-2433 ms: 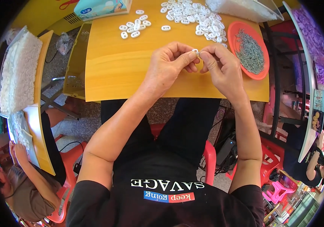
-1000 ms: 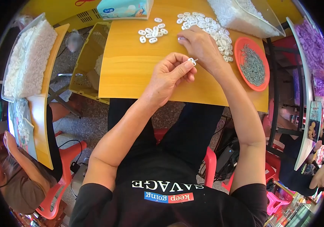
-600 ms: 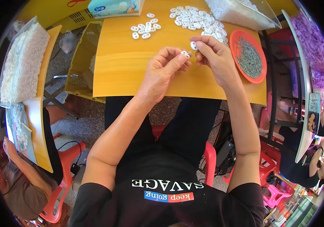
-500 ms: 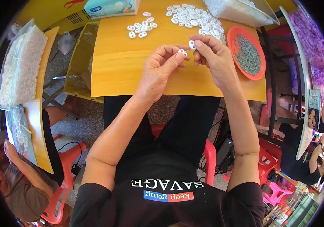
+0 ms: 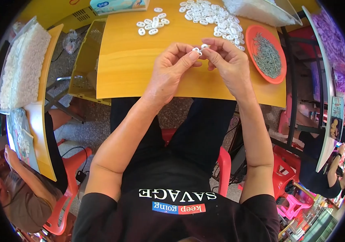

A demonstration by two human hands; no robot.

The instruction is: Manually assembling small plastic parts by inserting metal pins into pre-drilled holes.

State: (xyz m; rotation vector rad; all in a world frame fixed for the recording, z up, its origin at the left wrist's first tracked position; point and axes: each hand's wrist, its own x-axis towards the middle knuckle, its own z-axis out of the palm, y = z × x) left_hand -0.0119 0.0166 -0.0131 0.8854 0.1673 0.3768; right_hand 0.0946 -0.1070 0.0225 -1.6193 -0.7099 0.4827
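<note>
My two hands meet above the near half of the yellow table. Pinched between the thumb and fingers of my left hand (image 5: 169, 72) is a small white oval two-hole piece (image 5: 196, 50). My right hand (image 5: 231, 66) pinches another white piece (image 5: 204, 46) of the same sort, its fingertips covering part of it. The two pieces are close together; whether they touch I cannot tell. Beyond my hands lie a small group of white oval pieces (image 5: 153, 31) and a larger heap of white ovals (image 5: 210, 18). Right of my right hand, an orange-red dish (image 5: 250, 50) holds thin grey metal pins (image 5: 268, 56).
A tissue pack (image 5: 118, 5) and a clear bin of white parts (image 5: 257, 11) stand at the table's far edge. Left is a yellow crate (image 5: 84, 68) and another table with a full bin (image 5: 23, 68). People sit at both sides. A red chair (image 5: 223, 171) is under me.
My right hand has brought its white piece closer to the one in my left hand. The view has shifted slightly, and the table with everything on it appears a little displaced.
</note>
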